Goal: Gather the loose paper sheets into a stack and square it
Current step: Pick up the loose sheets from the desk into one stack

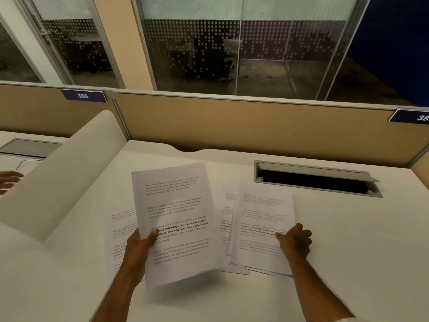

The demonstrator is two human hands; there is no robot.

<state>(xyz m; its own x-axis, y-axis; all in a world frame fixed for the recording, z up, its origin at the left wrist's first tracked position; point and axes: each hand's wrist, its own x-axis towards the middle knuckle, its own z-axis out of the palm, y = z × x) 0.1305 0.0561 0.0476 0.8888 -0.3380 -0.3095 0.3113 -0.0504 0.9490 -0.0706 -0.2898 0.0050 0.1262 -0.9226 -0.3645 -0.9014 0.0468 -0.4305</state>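
Note:
My left hand (138, 246) grips a printed sheet (178, 219) by its left edge and holds it lifted above the white desk (336, 240), tilted slightly. Under it, another printed sheet (120, 228) lies flat on the desk at the left. My right hand (295, 239) rests on a loose pile of printed sheets (260, 219) at the right, thumb pressing on the top page. The sheets in that pile are fanned, with uneven edges at the bottom and left.
An open cable hatch (315, 178) is sunk in the desk behind the pile. A curved white divider (62, 177) rises at the left, with another person's hand (9, 181) beyond it. A tan partition (232, 122) closes the far edge.

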